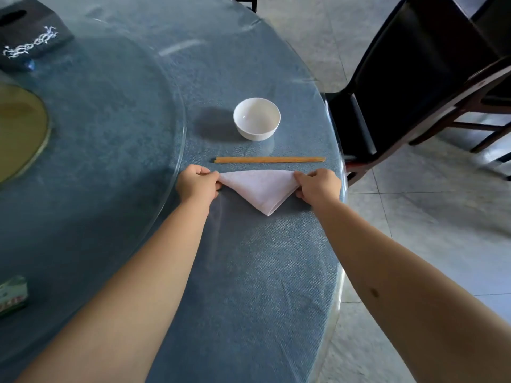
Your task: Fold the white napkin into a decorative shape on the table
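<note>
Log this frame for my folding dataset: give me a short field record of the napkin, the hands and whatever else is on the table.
napkin: white napkin, folded into a triangle, point toward the person, lying on the table
left hand: left hand pinches the napkin's left corner
right hand: right hand pinches the right corner
chopsticks: chopsticks lie side by side just beyond the napkin
bowl: white bowl, empty, upright, beyond the chopsticks
far left: dark tissue box

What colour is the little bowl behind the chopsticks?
The bowl is plain white, inside and out. The head view shows it clearly.
</note>
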